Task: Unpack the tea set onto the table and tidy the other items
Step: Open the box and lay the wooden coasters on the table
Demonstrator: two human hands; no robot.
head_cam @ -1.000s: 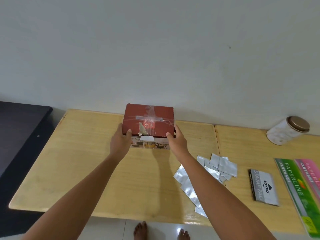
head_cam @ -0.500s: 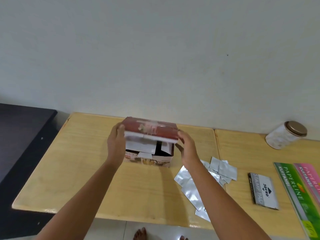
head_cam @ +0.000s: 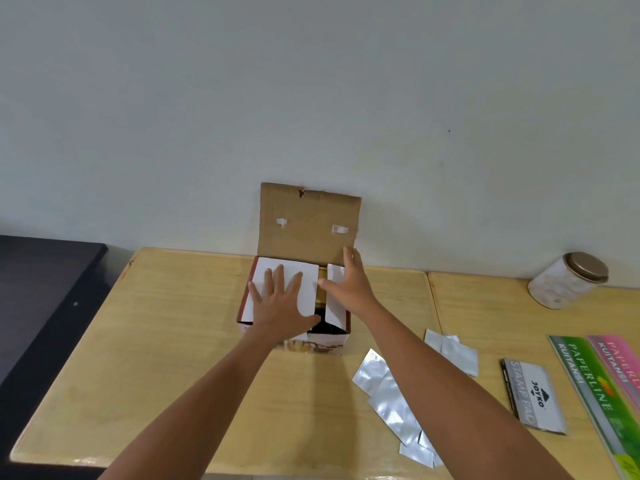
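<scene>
Folding both white inner flaps (head_cam: 289, 277) outward is the trick: left hand (head_cam: 280, 306) lies flat and released, right hand (head_cam: 349, 282) spread open, so the box (head_cam: 329, 337) stays put.

Box (head_cam: 294, 327) contents hidden by flaps; receipt books (head_cam: 602, 386) cut off right.

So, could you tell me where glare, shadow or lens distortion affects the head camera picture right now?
Head view: glare whitens the foil sachets and streaks the near table edge; the arms cast soft shadows on the wood near the box; wide-angle distortion bends the far table edge and tilts the jar; the right hand is slightly motion-blurred; the box interior is too dark to read.
</scene>
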